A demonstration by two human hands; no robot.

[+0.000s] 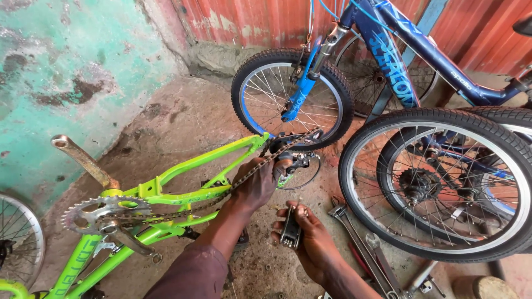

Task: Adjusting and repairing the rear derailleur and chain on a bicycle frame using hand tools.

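the left hand (256, 185) is closed around the chain (183, 209) of the green bicycle frame (188, 194), which lies on its side on the concrete floor (183, 119). the fingers of this hand are curled tight on the chain near the rear end of the frame, just at 7 o'clock from the rear derailleur (299, 161). from the hand the chain runs toward 8 o'clock to the silver chainring (105, 213), and a short part of it goes up toward 2 o'clock to the derailleur. a bare crank arm (83, 160) points from the chainring toward 10 o'clock.

the right hand (313, 241) is just below the left one, at 5 o'clock from it, palm turned up. its fingers are bent narrow around a small dark folding multi-tool (291, 232), which stands upright in the palm. the two hands are near each other but they do not touch.

at 3 o'clock from the right hand, two long spanners (360, 243) lie on the floor, side by side. beyond them stands a big bicycle wheel (438, 182) with black tyre and silver rim. at 12 o'clock from the hands, a blue bicycle (388, 66) leans at the red corrugated wall (266, 19); its front wheel (292, 98) is just behind the derailleur. the wall at 10 o'clock is painted green (61, 72) and much worn. one more wheel (16, 241) shows partly at the left edge.
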